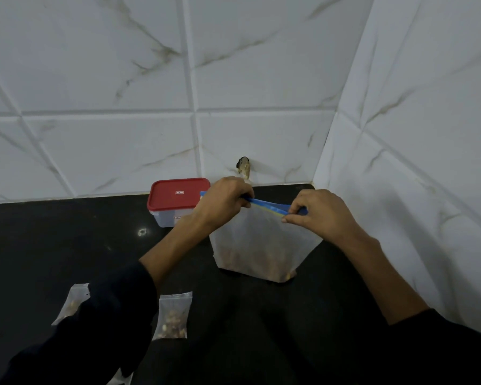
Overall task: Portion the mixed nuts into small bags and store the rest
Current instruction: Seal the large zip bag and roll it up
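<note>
A large frosted zip bag [261, 240] stands upright on the black counter [67, 245], with mixed nuts showing through its bottom. Its blue zip strip [267, 204] runs between my two hands. My left hand [222, 201] pinches the strip's left end, and my right hand [320, 213] pinches its right end. Two small clear bags of nuts lie flat near the counter's front: one [174, 316] in full view, the other [71, 304] partly under my left sleeve.
A clear plastic container with a red lid [177, 197] stands behind my left hand against the tiled wall. White marble-look tiles form a corner at the right [400, 162]. A chipped hole [243, 165] marks the wall just above the counter.
</note>
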A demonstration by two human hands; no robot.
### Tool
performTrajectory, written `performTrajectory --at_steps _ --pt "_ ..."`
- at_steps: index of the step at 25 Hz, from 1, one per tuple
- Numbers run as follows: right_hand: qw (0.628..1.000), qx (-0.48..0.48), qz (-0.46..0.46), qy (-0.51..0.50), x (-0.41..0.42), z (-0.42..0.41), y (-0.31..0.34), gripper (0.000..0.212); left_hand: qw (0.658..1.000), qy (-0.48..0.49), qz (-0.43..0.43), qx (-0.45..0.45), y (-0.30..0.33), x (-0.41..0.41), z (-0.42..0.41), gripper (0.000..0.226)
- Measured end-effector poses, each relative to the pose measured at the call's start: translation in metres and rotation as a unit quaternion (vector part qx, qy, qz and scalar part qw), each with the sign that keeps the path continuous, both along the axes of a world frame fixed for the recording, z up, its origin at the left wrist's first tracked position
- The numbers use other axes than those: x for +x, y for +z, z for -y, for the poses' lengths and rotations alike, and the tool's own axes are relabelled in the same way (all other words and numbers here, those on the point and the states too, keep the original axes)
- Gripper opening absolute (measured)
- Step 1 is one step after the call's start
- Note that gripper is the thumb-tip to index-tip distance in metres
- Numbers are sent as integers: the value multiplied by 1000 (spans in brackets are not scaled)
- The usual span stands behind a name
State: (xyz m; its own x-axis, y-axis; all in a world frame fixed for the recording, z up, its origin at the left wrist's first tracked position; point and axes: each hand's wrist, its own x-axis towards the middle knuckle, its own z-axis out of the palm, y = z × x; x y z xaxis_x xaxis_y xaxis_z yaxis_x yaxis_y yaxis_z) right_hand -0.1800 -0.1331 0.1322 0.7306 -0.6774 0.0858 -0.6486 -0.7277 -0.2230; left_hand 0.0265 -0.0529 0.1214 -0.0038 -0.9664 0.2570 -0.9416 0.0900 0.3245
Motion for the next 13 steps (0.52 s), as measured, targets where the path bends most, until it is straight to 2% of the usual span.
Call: performTrajectory --at_steps 4,8,10,13 --pt "1000 -22 22 2 -10 9 2 23 999 18 31 -4 4 -3 1 21" --pt "997 -36 46 53 -5 13 -2 17 998 -20 55 -5 3 -34 12 27" --pt "994 -22 79 73 -2 12 -3 13 999 -24 39 -14 1 -42 18 22" --pt "991 28 118 60 -8 11 -6 22 999 -14 25 -18 0 -37 21 17"
